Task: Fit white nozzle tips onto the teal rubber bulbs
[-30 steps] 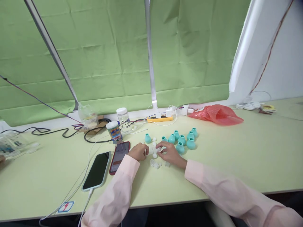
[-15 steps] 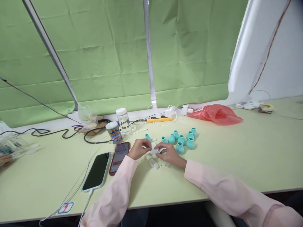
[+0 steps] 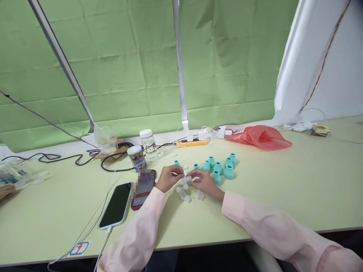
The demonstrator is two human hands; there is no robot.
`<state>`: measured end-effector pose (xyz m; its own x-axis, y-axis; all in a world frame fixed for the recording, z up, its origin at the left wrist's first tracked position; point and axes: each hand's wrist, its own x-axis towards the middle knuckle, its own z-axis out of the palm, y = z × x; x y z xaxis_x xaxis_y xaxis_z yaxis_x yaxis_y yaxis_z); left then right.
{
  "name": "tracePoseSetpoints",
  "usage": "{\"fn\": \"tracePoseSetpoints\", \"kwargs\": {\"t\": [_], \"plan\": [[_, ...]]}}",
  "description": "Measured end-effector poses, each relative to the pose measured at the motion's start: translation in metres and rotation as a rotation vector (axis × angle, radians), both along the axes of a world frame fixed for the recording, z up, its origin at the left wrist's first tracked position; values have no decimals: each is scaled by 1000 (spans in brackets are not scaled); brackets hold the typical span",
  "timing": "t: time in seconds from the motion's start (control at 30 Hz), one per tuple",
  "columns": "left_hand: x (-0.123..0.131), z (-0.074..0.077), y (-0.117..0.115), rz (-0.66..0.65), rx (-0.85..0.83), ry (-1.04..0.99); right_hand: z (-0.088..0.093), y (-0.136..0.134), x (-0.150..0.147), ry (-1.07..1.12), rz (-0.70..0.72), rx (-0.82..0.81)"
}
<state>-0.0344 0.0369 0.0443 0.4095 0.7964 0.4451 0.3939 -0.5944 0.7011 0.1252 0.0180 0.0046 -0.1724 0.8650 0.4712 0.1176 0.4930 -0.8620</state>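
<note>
My left hand (image 3: 168,178) is closed in a pinch over the small pile, and its fingertips hide what they hold, if anything. Just opposite, my right hand (image 3: 204,182) pinches a small translucent plastic piece (image 3: 189,178). The two sets of fingertips are close together. Under and in front of them lie several white and translucent plastic pieces, among them a clear tube-shaped piece (image 3: 185,197) and another clear piece (image 3: 200,195). Several teal bulbs (image 3: 229,172) with open necks stand behind and beside my right hand. One more teal bulb (image 3: 177,163) stands behind my left hand.
Left of my arm lie a black-screened phone (image 3: 115,206) on a white cable and a red-cased phone (image 3: 144,189). Behind are a printed can (image 3: 137,158), a clear jar (image 3: 149,145), a yellow power strip (image 3: 192,143) and a red plastic bag (image 3: 259,137). Another person's hand (image 3: 7,190) shows far left.
My left fingertips have moved slightly to the right, closer to my right hand. The plastic piece in my right fingers has turned a little. The bulbs stay where they were.
</note>
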Motion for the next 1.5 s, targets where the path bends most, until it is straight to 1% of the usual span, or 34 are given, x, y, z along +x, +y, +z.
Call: {"fn": "tracePoseSetpoints", "kwargs": {"t": [0.13,0.37,0.6,0.8,1.2,1.27,1.4,1.5], "plan": [[2,2,-5,-1,78,23,-1,3,0,96,-23,-59],[2,9,-11,28,298,166,-1,5,0,196,-64,-67],[6,6,-9,42,331,182,7,0,-1,219,-42,-45],[7,5,-9,9,381,219,5,0,-1,239,-28,-54],[7,3,-9,-36,394,146,11,-3,-1,277,-32,-53],[7,2,-9,-28,363,121,12,-3,-1,282,-35,-44],[9,0,-10,-23,230,84,11,-3,-1,286,-18,-40],[9,-1,-9,-20,182,83,11,-4,-1,271,-8,-37]]}}
